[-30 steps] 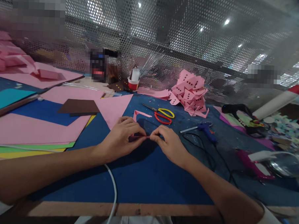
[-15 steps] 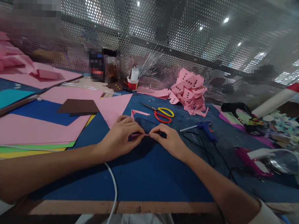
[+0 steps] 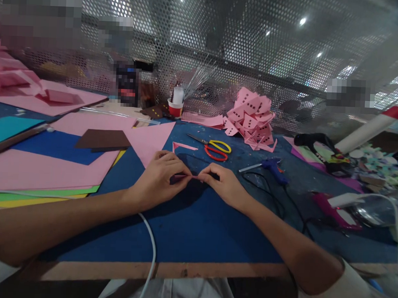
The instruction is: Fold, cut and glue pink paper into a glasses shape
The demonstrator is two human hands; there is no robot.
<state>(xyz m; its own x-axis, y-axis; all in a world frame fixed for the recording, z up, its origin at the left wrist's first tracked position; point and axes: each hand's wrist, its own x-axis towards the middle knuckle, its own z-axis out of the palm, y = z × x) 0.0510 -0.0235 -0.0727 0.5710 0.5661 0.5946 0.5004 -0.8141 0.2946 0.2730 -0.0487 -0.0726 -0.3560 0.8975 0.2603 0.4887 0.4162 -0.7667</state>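
Between my two hands is a narrow pink paper strip (image 3: 194,177), held level just above the blue tabletop. My left hand (image 3: 161,176) pinches it, and part of the strip shows under the curled fingers. At the strip's right end, the thumb and forefinger of my right hand (image 3: 224,185) are pressed together on it. Beyond my fingers lies a bent pink paper piece (image 3: 185,146). Scissors (image 3: 217,150) with one yellow and one red handle rest behind my right hand. A blue glue gun (image 3: 273,170) lies to the right of that hand.
Coloured sheets (image 3: 53,173) and a brown piece (image 3: 103,139) cover the left side. A heap of dotted pink pieces (image 3: 249,118) stands at the back, right of a red-and-white cup (image 3: 175,108). A white cable (image 3: 152,243) hangs over the front edge; a magenta device (image 3: 336,211) lies right.
Both hands keep their pinch on the pink strip and have barely moved. The whole view has shifted slightly.
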